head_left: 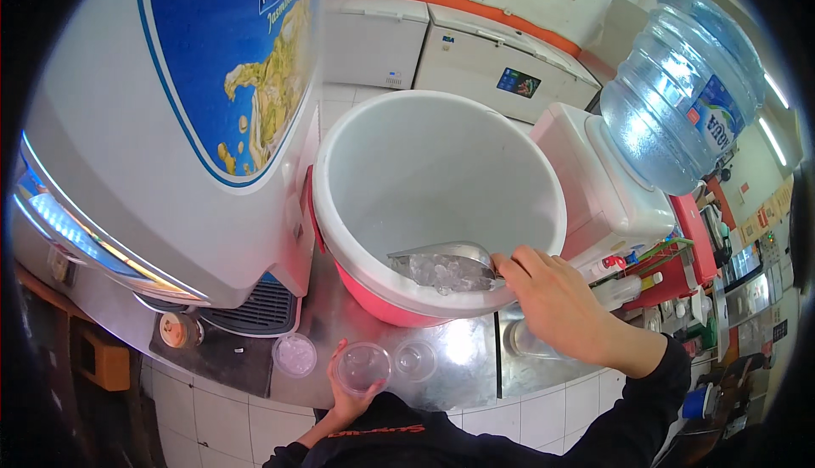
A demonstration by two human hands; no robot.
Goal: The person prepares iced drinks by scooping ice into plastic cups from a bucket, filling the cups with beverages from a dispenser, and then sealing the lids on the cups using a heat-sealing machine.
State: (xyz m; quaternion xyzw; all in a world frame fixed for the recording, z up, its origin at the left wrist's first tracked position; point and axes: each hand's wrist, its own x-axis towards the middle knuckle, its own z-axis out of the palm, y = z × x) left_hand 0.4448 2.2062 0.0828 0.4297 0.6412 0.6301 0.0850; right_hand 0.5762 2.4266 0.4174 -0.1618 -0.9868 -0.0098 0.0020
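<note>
My right hand [556,298] grips the handle of a metal ice scoop [454,249] over the near rim of a large red-and-white ice bucket [433,154]. Ice cubes [441,274] fill the scoop, which looks roughly level. Lower down, my left hand [344,402] has its fingers wrapped round a transparent plastic cup [362,369] at the counter's near edge; no ice shows in it. To the left of that cup stands another cup holding ice [295,354]. A third transparent cup [415,361] stands just right of the held one. The bucket's bottom is hidden.
A tall drink dispenser [93,120] with a drip tray [255,308] stands at left on the metal counter [441,358]. A small jar [178,330] sits beside it. Right of the bucket is a water dispenser [611,179] carrying a big blue bottle [679,86]. Chest freezers [501,61] line the back wall.
</note>
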